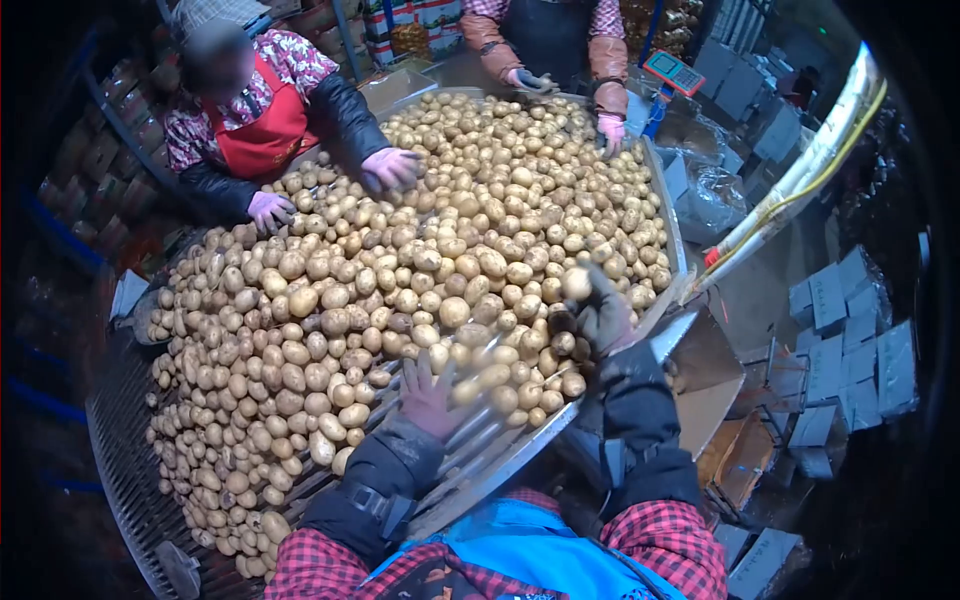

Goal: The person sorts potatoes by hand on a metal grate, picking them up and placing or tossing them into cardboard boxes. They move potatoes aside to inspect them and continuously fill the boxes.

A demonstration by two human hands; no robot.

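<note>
A broad heap of potatoes (400,250) covers a slatted metal table (120,430). My left hand (430,398), in a pinkish glove, is spread at the near edge of the heap, over the bars, with no potato held in it. To its right, several potatoes are blurred by motion. My right hand (605,312), in a dark, dirty glove, is over the right side of the heap. Its fingers are beside a pale potato (577,283); whether they grip it is unclear.
A person in a red apron (262,125) reaches over the heap at upper left, and another person (548,40) stands at the far side. An open cardboard box (705,380) sits by the right edge. A white pole (800,190) slants above stacked boxes (850,340).
</note>
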